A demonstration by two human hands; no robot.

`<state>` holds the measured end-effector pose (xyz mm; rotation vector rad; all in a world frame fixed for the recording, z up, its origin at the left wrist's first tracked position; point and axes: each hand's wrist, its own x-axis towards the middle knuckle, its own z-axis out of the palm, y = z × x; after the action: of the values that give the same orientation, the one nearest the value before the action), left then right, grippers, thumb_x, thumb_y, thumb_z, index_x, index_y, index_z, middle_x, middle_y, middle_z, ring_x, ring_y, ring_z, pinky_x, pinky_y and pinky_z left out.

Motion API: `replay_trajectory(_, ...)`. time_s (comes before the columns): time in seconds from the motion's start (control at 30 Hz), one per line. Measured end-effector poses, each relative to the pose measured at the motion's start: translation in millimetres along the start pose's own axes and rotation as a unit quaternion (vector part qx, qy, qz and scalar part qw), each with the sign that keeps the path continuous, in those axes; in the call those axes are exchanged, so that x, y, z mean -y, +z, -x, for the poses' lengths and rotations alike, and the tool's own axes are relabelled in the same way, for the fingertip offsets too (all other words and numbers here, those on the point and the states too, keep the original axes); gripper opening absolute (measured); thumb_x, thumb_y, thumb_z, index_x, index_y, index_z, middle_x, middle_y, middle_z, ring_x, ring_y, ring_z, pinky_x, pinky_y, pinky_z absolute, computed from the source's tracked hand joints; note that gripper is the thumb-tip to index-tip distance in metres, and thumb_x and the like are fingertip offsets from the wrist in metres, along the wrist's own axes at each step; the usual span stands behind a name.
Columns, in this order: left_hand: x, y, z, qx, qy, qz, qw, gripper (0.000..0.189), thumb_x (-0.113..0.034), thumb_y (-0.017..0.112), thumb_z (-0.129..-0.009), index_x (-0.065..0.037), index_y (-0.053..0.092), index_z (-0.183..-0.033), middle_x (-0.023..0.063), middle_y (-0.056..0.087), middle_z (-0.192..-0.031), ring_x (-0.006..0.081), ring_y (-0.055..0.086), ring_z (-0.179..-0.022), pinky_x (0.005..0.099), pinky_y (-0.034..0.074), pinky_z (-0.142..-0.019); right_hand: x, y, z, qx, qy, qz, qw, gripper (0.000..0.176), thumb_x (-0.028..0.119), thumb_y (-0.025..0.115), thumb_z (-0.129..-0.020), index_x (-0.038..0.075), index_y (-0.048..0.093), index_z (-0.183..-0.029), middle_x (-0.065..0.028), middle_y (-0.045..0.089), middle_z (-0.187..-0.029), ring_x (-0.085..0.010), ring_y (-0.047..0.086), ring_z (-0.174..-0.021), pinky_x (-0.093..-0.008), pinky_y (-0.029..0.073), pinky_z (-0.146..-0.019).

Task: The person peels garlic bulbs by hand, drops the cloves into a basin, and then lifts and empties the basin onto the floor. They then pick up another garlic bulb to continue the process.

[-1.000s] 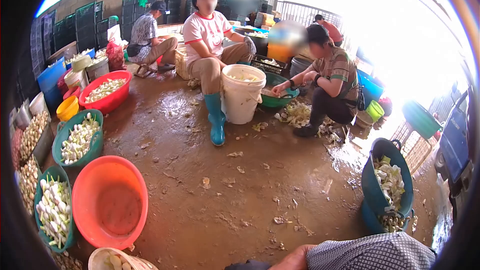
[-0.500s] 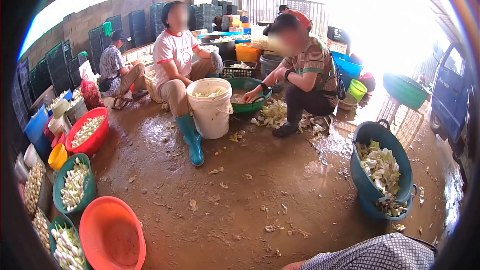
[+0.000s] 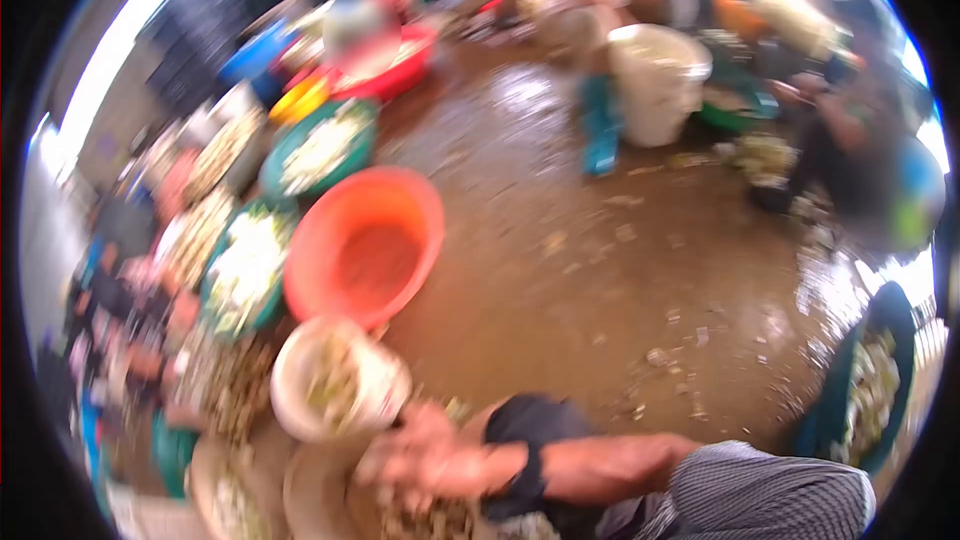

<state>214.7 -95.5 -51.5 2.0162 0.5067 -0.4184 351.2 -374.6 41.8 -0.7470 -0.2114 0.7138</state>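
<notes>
1 x R hand (image 3: 425,455), just beside white bucket (image 3: 385,388), twd. floor's (image 3: 520,290) near-L corner; fingers (image 3: 383,464) blurred, we can't tell spread or grip. 1 x red tub (image 3: 368,245), just beyond bucket. We'd best keep knuckles off rim.

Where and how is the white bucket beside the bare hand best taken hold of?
I'd likely take the white bucket by its rim on the side nearest the hand, coming from the picture's right: the mouth is uncovered, and the orange-red basin crowds the far edge.
</notes>
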Motion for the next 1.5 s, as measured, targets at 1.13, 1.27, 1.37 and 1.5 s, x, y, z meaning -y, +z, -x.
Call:
replay_trajectory(1.13,-25.3,-65.2,139.1,-0.196,0.313,-0.049,0.928,0.066,-0.013,0.085,-0.066,0.000,0.055,-0.124,0.0186,0.058,-0.121,0.0292,0.060,-0.110,0.0367,0.050,-0.092,-113.9,132.9,-10.4,0.203,0.111,0.404,0.885,0.035,0.020,0.061,-0.089,-0.006,0.059,-0.112,-0.0117,0.066,-0.091,-0.0147,0.060,-0.086,-0.0304,0.049,-0.076)
replay_trajectory(1.27,-17.8,-60.5,136.2,-0.212,0.296,-0.041,0.931,0.060,-0.013,0.086,-0.063,-0.001,0.060,-0.116,0.0176,0.063,-0.113,0.0285,0.064,-0.103,0.0358,0.051,-0.089,-125.3,120.7,-6.8,0.204,0.021,0.401,0.893,0.034,0.020,0.061,-0.089,-0.006,0.060,-0.110,-0.0138,0.065,-0.089,-0.0161,0.062,-0.083,-0.0309,0.050,-0.073)
replay_trajectory(1.37,-24.5,-60.0,139.6,-0.231,0.264,-0.059,0.935,0.058,-0.012,0.086,-0.062,-0.002,0.062,-0.114,0.0163,0.065,-0.108,0.0269,0.065,-0.099,0.0352,0.052,-0.084,-122.7,119.8,-5.1,0.173,0.103,0.331,0.922,0.032,0.021,0.061,-0.089,-0.005,0.061,-0.108,-0.0145,0.065,-0.086,-0.0181,0.063,-0.077,-0.0322,0.050,-0.068)
replay_trajectory(1.5,-27.1,-56.9,135.1,-0.239,0.268,-0.079,0.930,0.060,-0.010,0.085,-0.060,-0.002,0.062,-0.115,0.0161,0.065,-0.106,0.0271,0.065,-0.095,0.0358,0.053,-0.081,-118.5,113.6,-6.8,0.189,0.093,0.391,0.896,0.030,0.022,0.060,-0.091,-0.004,0.061,-0.105,-0.0146,0.064,-0.084,-0.0193,0.063,-0.073,-0.0344,0.050,-0.067)
